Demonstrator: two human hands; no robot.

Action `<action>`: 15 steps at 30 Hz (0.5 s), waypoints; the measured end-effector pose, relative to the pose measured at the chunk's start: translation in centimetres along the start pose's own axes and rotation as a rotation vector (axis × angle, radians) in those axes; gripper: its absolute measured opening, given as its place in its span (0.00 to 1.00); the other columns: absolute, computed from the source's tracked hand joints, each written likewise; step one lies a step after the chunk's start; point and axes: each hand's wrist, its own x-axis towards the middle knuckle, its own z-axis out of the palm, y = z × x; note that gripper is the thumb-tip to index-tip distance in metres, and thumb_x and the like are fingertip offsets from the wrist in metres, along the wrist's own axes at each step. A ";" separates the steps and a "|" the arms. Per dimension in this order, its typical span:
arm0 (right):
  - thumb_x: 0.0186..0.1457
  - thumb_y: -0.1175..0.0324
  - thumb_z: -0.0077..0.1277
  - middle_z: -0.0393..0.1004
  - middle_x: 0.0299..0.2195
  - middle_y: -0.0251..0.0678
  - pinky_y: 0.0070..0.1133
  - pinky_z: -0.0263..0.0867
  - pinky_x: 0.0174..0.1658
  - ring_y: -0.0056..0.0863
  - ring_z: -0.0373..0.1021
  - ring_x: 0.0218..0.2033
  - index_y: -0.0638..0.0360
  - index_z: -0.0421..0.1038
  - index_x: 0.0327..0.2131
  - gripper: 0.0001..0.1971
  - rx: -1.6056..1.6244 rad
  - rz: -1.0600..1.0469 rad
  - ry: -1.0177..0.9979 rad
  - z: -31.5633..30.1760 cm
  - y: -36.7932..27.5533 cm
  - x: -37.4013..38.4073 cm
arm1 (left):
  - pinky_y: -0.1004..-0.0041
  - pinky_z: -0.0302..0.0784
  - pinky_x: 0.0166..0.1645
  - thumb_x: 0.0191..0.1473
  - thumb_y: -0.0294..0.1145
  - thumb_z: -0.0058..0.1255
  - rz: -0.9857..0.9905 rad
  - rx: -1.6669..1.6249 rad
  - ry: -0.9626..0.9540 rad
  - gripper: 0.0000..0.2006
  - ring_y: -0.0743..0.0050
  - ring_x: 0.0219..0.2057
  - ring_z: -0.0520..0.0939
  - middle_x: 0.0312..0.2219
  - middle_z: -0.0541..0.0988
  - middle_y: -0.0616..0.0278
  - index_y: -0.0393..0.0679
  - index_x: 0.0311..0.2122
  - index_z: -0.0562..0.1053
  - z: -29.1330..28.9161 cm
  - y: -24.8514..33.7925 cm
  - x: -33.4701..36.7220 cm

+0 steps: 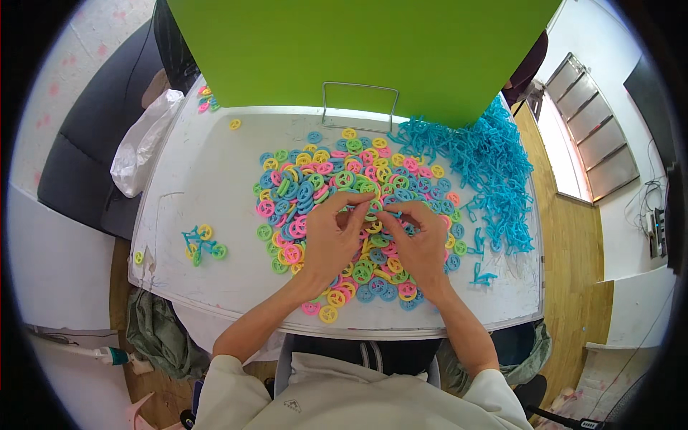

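Both hands meet over a large pile of small plastic wheels in pink, yellow, green and blue. My left hand is closed, its thumb and fingers pinching a small green wheel. Facing it, my right hand is closed too, with thumb and finger on a small blue plastic part at that wheel. The fingers partly hide both pieces, so I cannot tell how far they are joined. Left of the pile lies a small group of blue frames with wheels on them.
A heap of blue plastic frames covers the table's far right, with a few loose ones nearer me. A green panel and a metal wire stand are at the back. A white plastic bag hangs at the left edge.
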 end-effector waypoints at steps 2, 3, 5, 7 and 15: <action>0.48 0.72 0.60 0.77 0.27 0.34 0.17 0.67 0.31 0.18 0.72 0.28 0.62 0.77 0.31 0.07 -0.046 -0.061 0.027 0.1 0.2 0.0 | 0.76 0.81 0.39 0.59 0.24 0.46 0.012 -0.009 0.001 0.09 0.76 0.35 0.81 0.39 0.78 0.58 0.34 0.42 0.73 0.1 0.0 0.0; 0.48 0.73 0.60 0.76 0.27 0.31 0.15 0.66 0.32 0.16 0.71 0.28 0.62 0.76 0.33 0.07 0.042 0.014 -0.018 0.1 0.4 0.1 | 0.75 0.81 0.39 0.59 0.25 0.45 0.025 -0.017 0.002 0.09 0.76 0.34 0.80 0.39 0.78 0.58 0.34 0.42 0.73 0.2 0.0 0.0; 0.49 0.75 0.59 0.75 0.26 0.28 0.13 0.66 0.33 0.14 0.70 0.28 0.63 0.75 0.35 0.08 0.132 0.088 -0.065 -0.2 0.6 0.4 | 0.76 0.80 0.38 0.58 0.25 0.46 0.044 0.004 -0.018 0.09 0.76 0.33 0.81 0.37 0.78 0.58 0.34 0.42 0.73 -0.5 -0.4 0.4; 0.49 0.77 0.57 0.74 0.35 0.30 0.15 0.69 0.37 0.17 0.71 0.34 0.65 0.73 0.38 0.10 0.262 0.208 -0.282 -0.9 0.6 0.9 | 0.77 0.79 0.38 0.58 0.24 0.46 0.063 0.026 -0.036 0.09 0.76 0.32 0.81 0.35 0.78 0.59 0.34 0.42 0.73 -0.8 -0.4 0.7; 0.51 0.81 0.52 0.61 0.52 0.38 0.19 0.72 0.42 0.19 0.67 0.40 0.65 0.68 0.46 0.16 0.521 0.016 -0.507 -1.7 1.2 1.1 | 0.78 0.76 0.37 0.60 0.34 0.45 -0.127 -0.127 -0.123 0.12 0.79 0.36 0.79 0.37 0.77 0.61 0.38 0.45 0.72 -1.1 1.4 1.2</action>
